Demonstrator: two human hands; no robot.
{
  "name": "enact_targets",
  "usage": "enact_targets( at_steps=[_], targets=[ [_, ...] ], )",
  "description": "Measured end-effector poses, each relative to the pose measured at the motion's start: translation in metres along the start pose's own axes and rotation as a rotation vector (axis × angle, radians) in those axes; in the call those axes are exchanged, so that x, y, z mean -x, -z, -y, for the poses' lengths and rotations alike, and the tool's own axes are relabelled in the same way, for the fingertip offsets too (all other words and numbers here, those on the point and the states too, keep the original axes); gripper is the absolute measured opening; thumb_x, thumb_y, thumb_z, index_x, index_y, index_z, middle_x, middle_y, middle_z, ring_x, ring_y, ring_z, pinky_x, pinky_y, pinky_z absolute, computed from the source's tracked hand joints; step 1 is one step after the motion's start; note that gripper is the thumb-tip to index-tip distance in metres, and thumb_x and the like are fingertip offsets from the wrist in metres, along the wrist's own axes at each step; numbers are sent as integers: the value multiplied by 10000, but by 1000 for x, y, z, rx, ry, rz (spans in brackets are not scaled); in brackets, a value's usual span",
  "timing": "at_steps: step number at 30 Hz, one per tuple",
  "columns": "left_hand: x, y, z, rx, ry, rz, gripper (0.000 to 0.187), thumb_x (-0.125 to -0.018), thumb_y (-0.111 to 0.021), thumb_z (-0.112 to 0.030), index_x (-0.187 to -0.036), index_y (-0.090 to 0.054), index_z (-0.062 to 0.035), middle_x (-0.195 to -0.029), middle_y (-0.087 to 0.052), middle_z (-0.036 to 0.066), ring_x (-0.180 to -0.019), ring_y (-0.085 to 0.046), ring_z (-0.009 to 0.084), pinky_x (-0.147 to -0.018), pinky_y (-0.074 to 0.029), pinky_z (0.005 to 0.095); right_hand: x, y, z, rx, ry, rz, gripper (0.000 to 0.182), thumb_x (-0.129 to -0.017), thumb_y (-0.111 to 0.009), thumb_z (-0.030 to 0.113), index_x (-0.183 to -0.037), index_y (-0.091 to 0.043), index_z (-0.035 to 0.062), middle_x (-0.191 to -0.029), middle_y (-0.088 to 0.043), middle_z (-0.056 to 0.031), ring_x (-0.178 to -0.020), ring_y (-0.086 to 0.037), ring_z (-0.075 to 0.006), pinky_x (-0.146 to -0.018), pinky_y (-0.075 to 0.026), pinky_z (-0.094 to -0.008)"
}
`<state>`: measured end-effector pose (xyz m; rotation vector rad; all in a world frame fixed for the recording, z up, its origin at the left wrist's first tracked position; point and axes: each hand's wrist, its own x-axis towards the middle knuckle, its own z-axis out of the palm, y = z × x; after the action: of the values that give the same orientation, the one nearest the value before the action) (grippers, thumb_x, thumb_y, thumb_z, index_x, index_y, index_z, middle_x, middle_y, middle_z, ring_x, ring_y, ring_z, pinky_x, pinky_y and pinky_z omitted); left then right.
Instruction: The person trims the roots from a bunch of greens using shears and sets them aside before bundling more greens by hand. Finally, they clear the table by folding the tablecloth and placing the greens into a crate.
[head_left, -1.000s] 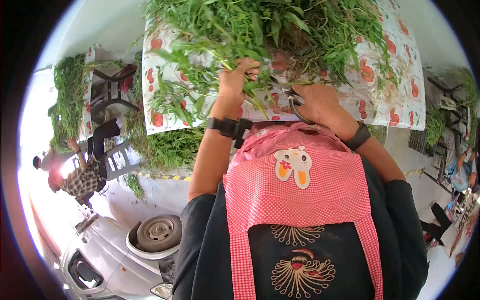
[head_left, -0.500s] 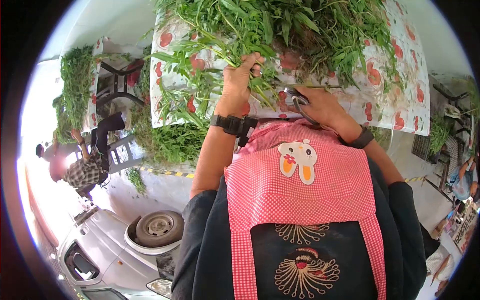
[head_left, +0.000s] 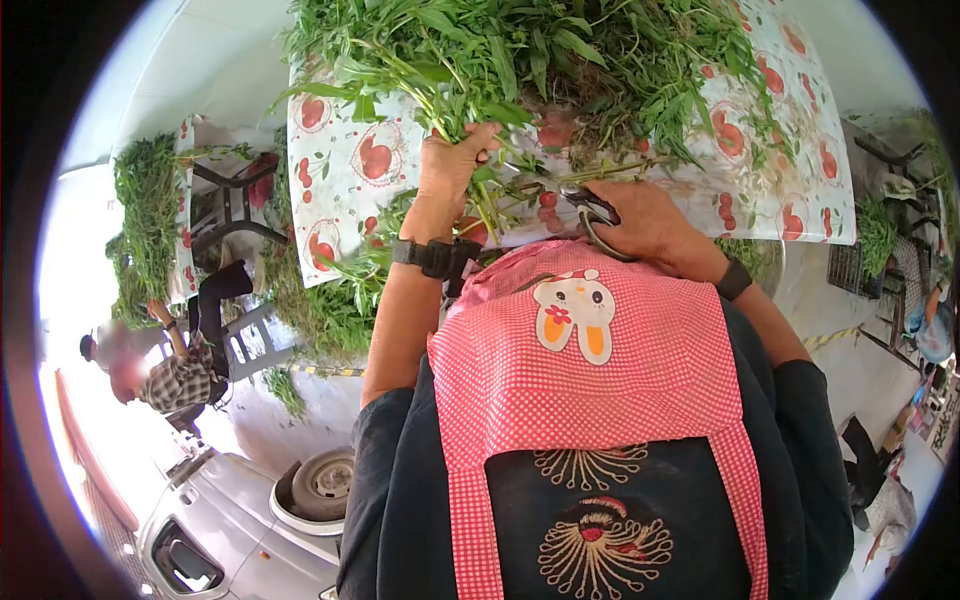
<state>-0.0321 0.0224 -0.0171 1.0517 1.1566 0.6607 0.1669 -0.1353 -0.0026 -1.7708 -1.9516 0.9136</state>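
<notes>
My left hand is closed around a bunch of green leafy stems. The stems' lower ends stick out below the fist, pointing down toward the table's near edge. In my right hand is a pair of pruning shears, its head pointing left toward those stem ends. Whether the blades touch a stem is too small to tell. Beyond both hands a big heap of leafy plants lies on the table, with brownish roots or dry stalks in its middle.
A white tablecloth with red fruit prints covers the table. Cut greens lie below its left side. At left, another person works by a second table of plants. A silver vehicle stands behind. Crates with greens are at right.
The view has shifted slightly. Leafy sprigs that hung over the table's left front have mostly gone from there, baring the cloth. Both hands keep their hold.
</notes>
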Motion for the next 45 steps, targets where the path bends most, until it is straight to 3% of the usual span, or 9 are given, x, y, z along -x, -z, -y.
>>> enact_targets(
  at_steps=[13, 22, 25, 27, 31, 35, 40, 42, 45],
  targets=[
    [-18, -4, -17, -13, -98, 83, 72, -805, -661, -78, -790, -641, -11, -738, -663, 74, -583, -530, 86, -551, -428, 217, -7, -5, -3, -155, -42, -21, 342, -827, -538, 304, -1069, -567, 65, -842, -634, -179, -747, -603, -380, -648, -472, -449],
    [-26, 7, -13, -238, -7, 185, 147, -815, -670, -114, -881, -685, 16, -741, -654, 49, -585, -507, 89, -562, -417, 220, -1, -6, -12, -359, -36, 64, 514, -809, -583, 243, -1277, -481, 57, -993, -641, -167, -838, -626, -243, -763, -468, -312],
    [-29, 6, -15, -315, 2, 201, 144, -822, -659, -121, -881, -689, 6, -744, -659, 41, -586, -506, 87, -561, -414, 216, -3, 8, -5, -233, -147, 193, 516, -812, -591, 256, -1275, -482, 55, -973, -639, -167, -789, -623, -236, -730, -473, -307],
    [-32, 2, -18, -337, -13, 235, 149, -825, -653, -126, -888, -689, 4, -746, -662, 39, -584, -504, 84, -560, -412, 212, -2, 1, -9, -239, -72, 66, 389, -824, -572, 305, -1140, -564, 77, -777, -617, -160, -664, -596, -279, -618, -457, -362],
    [-43, -1, -15, -404, -62, 293, 165, -828, -644, -136, -897, -686, 8, -755, -668, 50, -594, -510, 78, -562, -410, 205, -1, -2, -9, -369, -26, -26, 360, -843, -584, 283, -1127, -567, 63, -768, -610, -166, -626, -564, -274, -590, -441, -337],
    [-47, -2, -21, -238, -45, 304, 173, -820, -653, -125, -917, -678, 16, -742, -665, 53, -609, -513, 69, -554, -410, 194, -4, -13, -21, -452, -110, -15, 397, -836, -624, 230, -1182, -547, 50, -732, -601, -143, -593, -504, -162, -567, -411, -290],
    [-17, 28, -59, -45, -55, 107, 183, -828, -652, -114, -960, -660, 12, -744, -620, 21, -601, -475, 51, -505, -387, 177, 3, -6, -35, -705, -117, -17, 476, -818, -667, 225, -1235, -533, 38, -708, -598, -35, -635, -459, -70, -569, -401, -269],
    [-5, 45, -60, -97, -107, 10, 167, -843, -647, -145, -936, -665, -7, -733, -596, -4, -587, -454, 50, -469, -342, 181, 8, 5, -39, -690, -289, 240, 507, -808, -687, 246, -1244, -535, 37, -735, -576, 11, -648, -455, -62, -568, -398, -253],
    [19, 65, -53, -127, -67, -123, 188, -839, -645, -168, -933, -674, -9, -748, -603, 23, -517, -430, 59, -450, -347, 205, 15, 5, -47, -845, -248, 297, 510, -807, -688, 264, -1238, -542, 33, -734, -546, 12, -654, -446, -58, -561, -393, -240]
  ],
)
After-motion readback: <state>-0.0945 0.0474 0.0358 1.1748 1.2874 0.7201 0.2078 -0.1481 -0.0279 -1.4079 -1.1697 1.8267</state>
